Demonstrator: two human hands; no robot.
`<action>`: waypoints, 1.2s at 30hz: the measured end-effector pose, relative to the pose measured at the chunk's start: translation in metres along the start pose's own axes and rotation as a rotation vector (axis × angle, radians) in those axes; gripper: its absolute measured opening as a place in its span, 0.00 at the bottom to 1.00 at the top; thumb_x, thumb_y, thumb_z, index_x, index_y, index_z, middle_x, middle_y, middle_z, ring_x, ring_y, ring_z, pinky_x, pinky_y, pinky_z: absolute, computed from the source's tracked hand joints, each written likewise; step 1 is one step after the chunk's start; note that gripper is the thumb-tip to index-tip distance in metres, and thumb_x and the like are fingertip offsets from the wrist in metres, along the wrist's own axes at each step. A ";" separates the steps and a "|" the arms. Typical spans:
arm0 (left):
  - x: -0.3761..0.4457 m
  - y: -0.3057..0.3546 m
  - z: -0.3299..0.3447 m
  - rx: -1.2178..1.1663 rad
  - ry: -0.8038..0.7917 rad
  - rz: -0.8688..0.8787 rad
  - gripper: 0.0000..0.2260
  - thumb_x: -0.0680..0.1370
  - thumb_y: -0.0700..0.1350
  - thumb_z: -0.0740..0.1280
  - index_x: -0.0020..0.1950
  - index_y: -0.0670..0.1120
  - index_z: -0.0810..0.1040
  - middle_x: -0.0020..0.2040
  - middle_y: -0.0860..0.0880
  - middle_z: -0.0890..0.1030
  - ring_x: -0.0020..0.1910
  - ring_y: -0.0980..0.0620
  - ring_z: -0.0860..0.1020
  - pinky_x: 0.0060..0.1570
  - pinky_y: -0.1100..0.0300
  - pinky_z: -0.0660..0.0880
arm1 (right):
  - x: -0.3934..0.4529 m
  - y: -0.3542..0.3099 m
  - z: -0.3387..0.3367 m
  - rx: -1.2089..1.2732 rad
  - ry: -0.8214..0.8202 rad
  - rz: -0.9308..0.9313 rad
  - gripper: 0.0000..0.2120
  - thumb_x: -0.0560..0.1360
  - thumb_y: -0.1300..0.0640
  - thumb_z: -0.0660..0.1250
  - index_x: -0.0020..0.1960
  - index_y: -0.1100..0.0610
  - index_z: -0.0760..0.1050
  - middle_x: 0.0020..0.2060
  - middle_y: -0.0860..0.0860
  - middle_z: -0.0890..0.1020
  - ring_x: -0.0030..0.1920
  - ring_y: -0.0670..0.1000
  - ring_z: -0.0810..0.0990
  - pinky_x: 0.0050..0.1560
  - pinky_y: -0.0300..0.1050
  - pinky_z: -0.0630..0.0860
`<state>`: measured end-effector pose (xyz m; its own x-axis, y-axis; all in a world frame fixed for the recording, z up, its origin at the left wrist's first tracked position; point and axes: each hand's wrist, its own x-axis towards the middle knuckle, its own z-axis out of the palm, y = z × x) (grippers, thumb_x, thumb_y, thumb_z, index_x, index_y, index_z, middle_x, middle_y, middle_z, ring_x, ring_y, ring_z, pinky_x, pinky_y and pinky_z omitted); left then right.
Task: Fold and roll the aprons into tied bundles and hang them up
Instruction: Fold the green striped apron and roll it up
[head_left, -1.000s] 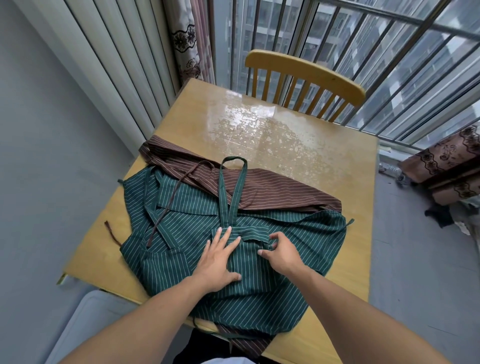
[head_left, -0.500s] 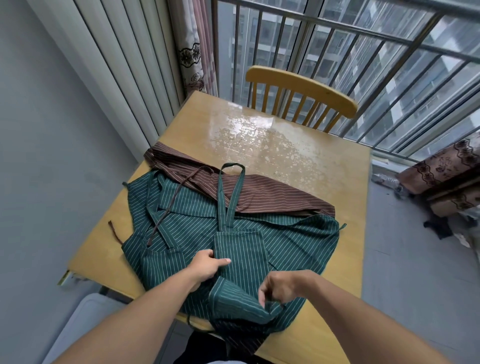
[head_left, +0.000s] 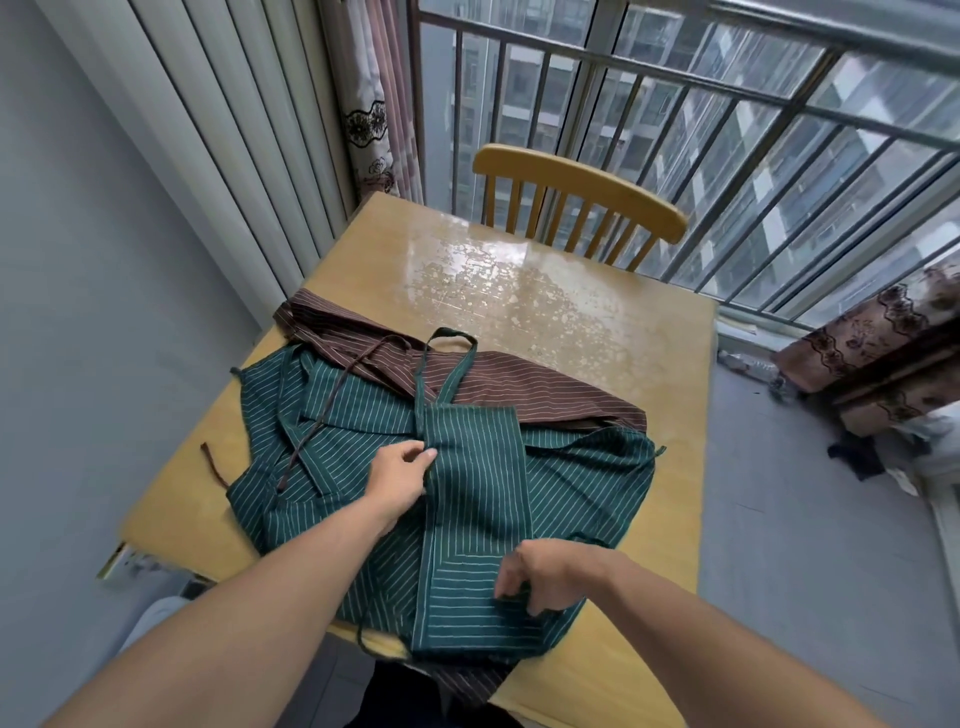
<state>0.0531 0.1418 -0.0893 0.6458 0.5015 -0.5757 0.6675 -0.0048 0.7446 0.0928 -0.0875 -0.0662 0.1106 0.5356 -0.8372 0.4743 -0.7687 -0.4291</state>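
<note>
— Wooden table by a barred balcony window, a yellow chair tucked in at its twelve o'clock edge; what are the fingers doing?

— Left hand: thumb and fingers curled, pinching the left edge of a narrow folded panel of the green striped apron; right hand: fingers bent downward, pinching the same panel at its lower right, toward five o'clock of the cloth.

— And outward from the fingers?

— The panel runs as a long strip from six o'clock up toward twelve, lying on the rest of the green apron, which is spread wide and rumpled across the near half of the table; its neck loop reaches past the panel's top onto the brown striped apron; the near end hangs a little over the table's six o'clock edge.

— Where is the brown one?

— Underneath and beyond, showing as a band from ten o'clock to three o'clock; a thin brown tie trails across the green cloth at nine o'clock; another end lies on bare wood further left.

— Any containers?

— I cannot make one out; only patterned curtains at eleven o'clock and patterned fabric on the floor at three o'clock.
</note>
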 end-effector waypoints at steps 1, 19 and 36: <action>-0.004 -0.002 0.001 0.009 0.013 -0.008 0.17 0.82 0.47 0.70 0.69 0.43 0.79 0.63 0.46 0.81 0.51 0.49 0.82 0.55 0.49 0.83 | 0.002 0.003 0.003 0.020 -0.001 0.016 0.21 0.78 0.66 0.70 0.69 0.54 0.77 0.65 0.52 0.80 0.64 0.55 0.79 0.62 0.47 0.77; -0.059 0.000 0.015 0.169 0.105 0.245 0.10 0.72 0.48 0.78 0.38 0.51 0.78 0.37 0.54 0.81 0.39 0.52 0.80 0.42 0.56 0.78 | 0.001 0.016 -0.038 0.671 0.651 0.109 0.38 0.77 0.50 0.74 0.81 0.47 0.58 0.74 0.50 0.71 0.63 0.51 0.78 0.59 0.43 0.74; -0.047 -0.028 0.013 0.145 -0.109 -0.033 0.02 0.81 0.44 0.65 0.50 0.49 0.77 0.49 0.49 0.83 0.44 0.51 0.79 0.48 0.52 0.77 | 0.005 0.019 -0.011 0.275 0.172 -0.049 0.16 0.68 0.60 0.81 0.50 0.49 0.79 0.49 0.47 0.86 0.53 0.48 0.84 0.60 0.45 0.75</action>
<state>0.0092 0.1072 -0.0879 0.6537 0.4066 -0.6382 0.7304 -0.1183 0.6727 0.1116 -0.0957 -0.0748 0.2510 0.6072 -0.7538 0.2319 -0.7938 -0.5622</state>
